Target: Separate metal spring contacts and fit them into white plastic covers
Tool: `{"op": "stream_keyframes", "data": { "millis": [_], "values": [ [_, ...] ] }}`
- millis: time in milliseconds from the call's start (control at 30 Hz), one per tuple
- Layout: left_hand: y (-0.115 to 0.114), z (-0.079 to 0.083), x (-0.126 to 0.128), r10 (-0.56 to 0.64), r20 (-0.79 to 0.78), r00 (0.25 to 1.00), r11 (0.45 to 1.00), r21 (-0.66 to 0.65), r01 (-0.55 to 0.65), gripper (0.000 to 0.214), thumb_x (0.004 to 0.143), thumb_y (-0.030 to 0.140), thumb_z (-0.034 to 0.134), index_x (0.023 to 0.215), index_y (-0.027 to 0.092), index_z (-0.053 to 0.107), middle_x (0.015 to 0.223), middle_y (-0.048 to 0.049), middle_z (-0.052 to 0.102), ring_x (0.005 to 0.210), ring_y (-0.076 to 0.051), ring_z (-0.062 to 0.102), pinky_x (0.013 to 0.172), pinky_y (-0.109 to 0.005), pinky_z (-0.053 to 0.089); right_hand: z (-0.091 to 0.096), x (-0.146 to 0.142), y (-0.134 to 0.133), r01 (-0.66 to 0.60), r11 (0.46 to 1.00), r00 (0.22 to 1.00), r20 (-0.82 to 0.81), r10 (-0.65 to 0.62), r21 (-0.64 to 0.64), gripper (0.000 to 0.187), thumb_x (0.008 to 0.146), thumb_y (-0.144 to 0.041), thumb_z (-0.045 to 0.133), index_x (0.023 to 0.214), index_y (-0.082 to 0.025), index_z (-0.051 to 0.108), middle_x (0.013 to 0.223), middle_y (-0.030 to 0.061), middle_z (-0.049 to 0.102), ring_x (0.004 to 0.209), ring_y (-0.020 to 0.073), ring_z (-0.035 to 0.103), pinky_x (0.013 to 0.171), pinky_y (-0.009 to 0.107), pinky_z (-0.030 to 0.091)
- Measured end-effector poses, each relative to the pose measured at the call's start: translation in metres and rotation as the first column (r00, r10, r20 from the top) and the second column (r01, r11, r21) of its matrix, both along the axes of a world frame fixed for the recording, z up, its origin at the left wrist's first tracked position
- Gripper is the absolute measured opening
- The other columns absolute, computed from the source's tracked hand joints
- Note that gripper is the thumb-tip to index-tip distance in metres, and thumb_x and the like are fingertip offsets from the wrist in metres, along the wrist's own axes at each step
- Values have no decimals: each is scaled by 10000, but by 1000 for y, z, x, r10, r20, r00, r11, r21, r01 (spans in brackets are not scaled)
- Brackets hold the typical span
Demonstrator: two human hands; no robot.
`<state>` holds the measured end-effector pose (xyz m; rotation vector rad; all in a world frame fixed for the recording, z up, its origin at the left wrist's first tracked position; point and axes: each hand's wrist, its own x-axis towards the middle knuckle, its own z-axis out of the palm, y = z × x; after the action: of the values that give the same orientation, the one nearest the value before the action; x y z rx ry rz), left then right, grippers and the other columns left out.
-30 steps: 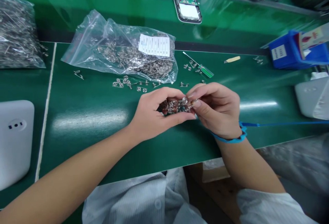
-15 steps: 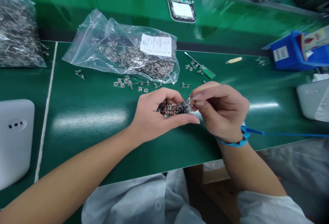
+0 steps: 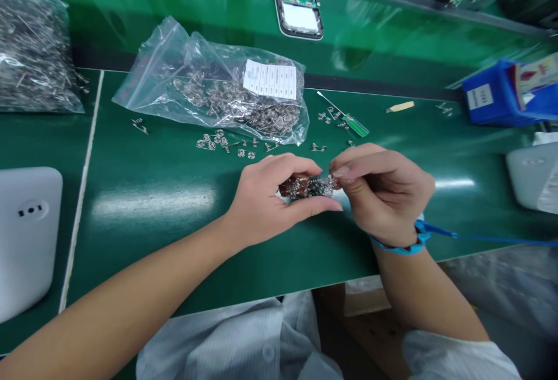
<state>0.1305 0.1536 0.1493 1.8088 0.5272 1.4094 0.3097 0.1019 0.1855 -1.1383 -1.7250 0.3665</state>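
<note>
My left hand (image 3: 272, 197) curls around a tangled clump of metal springs (image 3: 307, 187), thumb below and fingers above. At the clump's right end, my right hand (image 3: 383, 191) pinches with thumb and forefinger at a spring whose shape is mostly hidden. A blue wrist strap (image 3: 403, 245) circles my right wrist, its cord running off to the right. Beyond the hands, loose double-coil springs (image 3: 212, 140) lie on the green bench. Behind them rests a clear zip bag of springs (image 3: 244, 101) with a white label.
A green-handled screwdriver (image 3: 355, 125) and a yellowish blade-like tool (image 3: 400, 107) lie behind my right hand. Another spring bag (image 3: 32, 49) is far left, above a white plastic housing (image 3: 30, 246). A blue bin (image 3: 501, 92) stands right. An open device (image 3: 299, 11) sits at the back.
The view has shifted slightly. My right hand has moved a little to the right, with its fingertips still at the end of the spring clump in my left hand.
</note>
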Motion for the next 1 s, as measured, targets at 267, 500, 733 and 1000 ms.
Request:
{"op": "stream_keyframes", "data": {
  "millis": [267, 500, 733, 1000],
  "values": [
    [0, -3, 1, -40, -22, 999, 999, -22, 40, 330, 814, 513, 778, 919, 213, 690, 760, 20, 712, 630, -95, 618, 621, -240, 487, 2, -2, 1, -9, 1000, 1000, 4, 9, -20, 116, 893, -164, 696, 889, -270, 742, 809, 40, 721, 676, 178, 640, 573, 340, 521],
    [2, -3, 1, -118, 83, 990, 993, 12, 117, 213, 869, 378, 759, 987, 206, 714, 821, -9, 742, 696, -103, 670, 649, -226, 527, 4, 0, 2, -48, 998, 999, -8, 48, -40, 120, 884, -145, 702, 882, -255, 748, 808, 35, 718, 671, 160, 633, 579, 316, 519],
    [1, 0, 0, -334, 189, 923, 865, -326, 380, 180, 937, 360, 678, 932, 181, 697, 766, -24, 740, 611, -114, 692, 558, -221, 566, 6, 3, 5, -142, 982, 987, -89, 131, -124, 71, 886, -180, 714, 871, -241, 748, 736, 25, 697, 598, 147, 598, 505, 294, 493],
    [1, -2, -1, -345, 192, 919, 830, -395, 395, 175, 975, 351, 617, 1096, 228, 647, 780, -5, 734, 656, -138, 728, 589, -248, 612, 7, 5, 3, -159, 974, 984, -107, 143, -162, 106, 880, -166, 707, 952, -234, 745, 801, 40, 718, 636, 152, 609, 499, 289, 507]
  ]
}}
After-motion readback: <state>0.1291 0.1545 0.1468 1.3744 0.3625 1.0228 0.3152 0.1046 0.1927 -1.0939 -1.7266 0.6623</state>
